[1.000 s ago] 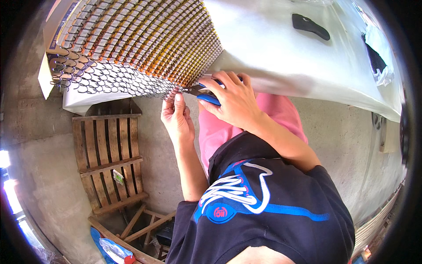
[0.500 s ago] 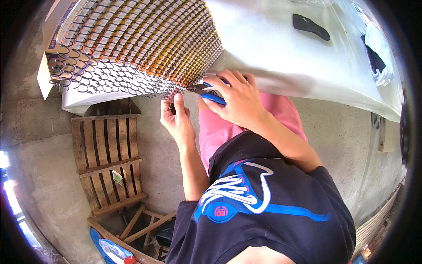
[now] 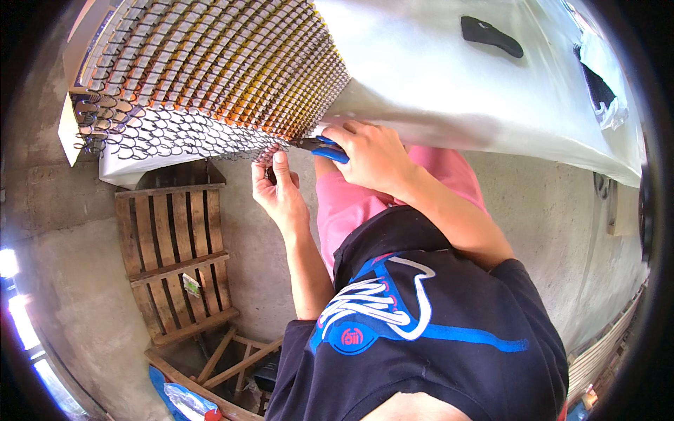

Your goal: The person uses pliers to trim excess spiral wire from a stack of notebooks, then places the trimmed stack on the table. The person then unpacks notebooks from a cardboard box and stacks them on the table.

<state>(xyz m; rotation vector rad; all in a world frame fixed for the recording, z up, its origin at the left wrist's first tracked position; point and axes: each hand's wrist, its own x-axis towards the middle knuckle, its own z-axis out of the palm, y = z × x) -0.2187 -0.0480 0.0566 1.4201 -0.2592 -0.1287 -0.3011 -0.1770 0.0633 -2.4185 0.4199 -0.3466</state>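
A dark wire mesh (image 3: pixel 210 70) of many linked loops hangs across the table's near left part, over a yellow and orange surface. Its lower edge bunches together toward my hands. My left hand (image 3: pixel 282 193) is closed, thumb and fingers pinching the bunched wire at that edge. My right hand (image 3: pixel 375 158) grips pliers (image 3: pixel 330 153) with blue handles, their dark jaws reaching left to the mesh's corner beside my left fingertips. Exactly what the jaws bite on is too small to make out.
A white-covered table (image 3: pixel 421 63) stretches away to the right, with a black sock-shaped piece (image 3: pixel 491 36) on it. White plastic (image 3: pixel 612 105) lies at its right end. Below left stand a slatted wooden pallet (image 3: pixel 179 259) and a wooden frame (image 3: pixel 235 365). A cardboard box (image 3: pixel 78 49) sits behind the mesh.
The pliers' handles have come closer together as my right hand squeezed and moved slightly left. My left hand keeps its pinch on the wire. The whole view has shifted a little.
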